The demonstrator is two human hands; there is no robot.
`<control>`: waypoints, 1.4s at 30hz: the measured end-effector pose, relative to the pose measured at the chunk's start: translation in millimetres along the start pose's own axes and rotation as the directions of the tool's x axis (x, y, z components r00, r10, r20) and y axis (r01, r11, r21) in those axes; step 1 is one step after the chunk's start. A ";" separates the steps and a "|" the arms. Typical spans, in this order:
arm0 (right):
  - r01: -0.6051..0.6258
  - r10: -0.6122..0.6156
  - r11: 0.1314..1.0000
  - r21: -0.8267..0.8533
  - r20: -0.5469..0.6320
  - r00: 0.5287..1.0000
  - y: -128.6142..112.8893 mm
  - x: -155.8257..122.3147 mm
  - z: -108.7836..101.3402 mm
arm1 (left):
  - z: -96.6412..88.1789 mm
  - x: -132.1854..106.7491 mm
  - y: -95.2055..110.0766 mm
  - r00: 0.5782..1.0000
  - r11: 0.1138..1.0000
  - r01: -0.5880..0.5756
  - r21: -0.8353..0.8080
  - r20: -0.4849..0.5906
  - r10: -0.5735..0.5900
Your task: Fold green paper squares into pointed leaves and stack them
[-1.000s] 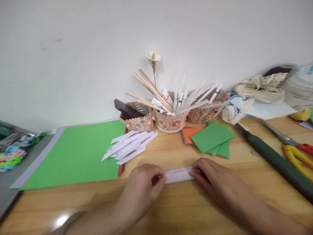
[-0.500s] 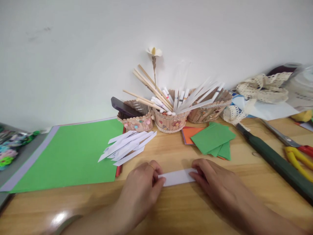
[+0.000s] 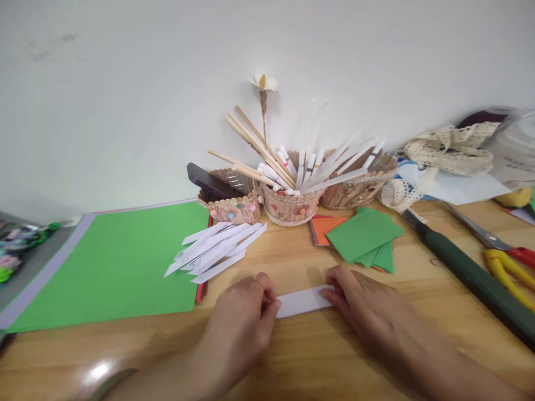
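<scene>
A narrow white paper strip (image 3: 301,301) lies flat on the wooden table (image 3: 292,356). My left hand (image 3: 244,323) presses its left end with the fingertips, and my right hand (image 3: 359,303) pinches and presses its right end. Behind the left hand lies a fan of folded white paper strips (image 3: 215,250), partly on a large green sheet (image 3: 112,262). Both ends of the held strip are hidden under my fingers.
Three small wooden baskets (image 3: 288,203) with sticks, paper strips and a phone (image 3: 207,181) stand by the wall. Green and orange paper squares (image 3: 363,236) lie to the right. A dark-handled tool (image 3: 468,270), yellow-handled scissors (image 3: 507,267) and lace ribbon (image 3: 447,147) fill the right side.
The view has shifted slightly right and down. Both hands stay on the white strip, with small finger movements pressing it flat.
</scene>
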State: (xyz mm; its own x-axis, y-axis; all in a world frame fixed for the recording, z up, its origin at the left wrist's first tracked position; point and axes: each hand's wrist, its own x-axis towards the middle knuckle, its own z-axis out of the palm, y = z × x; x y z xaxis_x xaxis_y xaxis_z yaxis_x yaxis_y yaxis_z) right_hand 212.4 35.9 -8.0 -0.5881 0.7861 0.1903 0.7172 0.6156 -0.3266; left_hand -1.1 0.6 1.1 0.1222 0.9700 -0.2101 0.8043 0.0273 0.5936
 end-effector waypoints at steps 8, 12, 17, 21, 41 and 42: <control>-0.091 0.087 0.994 0.055 0.073 0.994 1.2 -1.8 3.6 | 2.4 -0.9 -0.2 1.000 1.000 -0.005 0.010 -0.011 0.005; -0.208 0.195 0.960 0.188 0.087 0.977 4.4 -1.9 4.7 | 3.8 -0.5 -0.9 1.000 1.000 -0.013 0.013 -0.017 0.013; -0.253 0.246 0.928 0.273 0.062 0.967 5.5 -6.9 6.3 | 5.7 -0.9 -1.2 1.000 1.000 -0.002 0.009 -0.023 0.003; -0.287 0.270 0.940 0.184 0.113 0.956 3.0 -6.8 7.5 | 5.4 -1.1 -1.7 0.999 1.000 -0.011 0.001 -0.036 0.011; -0.197 0.189 0.979 0.057 0.131 0.973 1.7 -4.6 6.7 | 1.9 -1.3 -1.7 0.999 0.999 -0.032 0.029 -0.014 0.032; -0.196 0.188 0.979 0.058 0.122 0.974 1.8 -4.7 6.7 | 1.7 -1.1 -1.5 1.000 0.999 -0.027 0.027 -0.014 0.028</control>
State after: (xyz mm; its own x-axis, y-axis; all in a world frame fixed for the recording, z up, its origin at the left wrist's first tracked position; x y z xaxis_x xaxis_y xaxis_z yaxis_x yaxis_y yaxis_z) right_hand 213.9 32.9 -15.7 -0.4836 0.8752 0.0109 0.7960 0.4449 -0.4103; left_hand -1.5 -0.8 -0.9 0.1363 0.9736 -0.1829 0.8162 -0.0057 0.5777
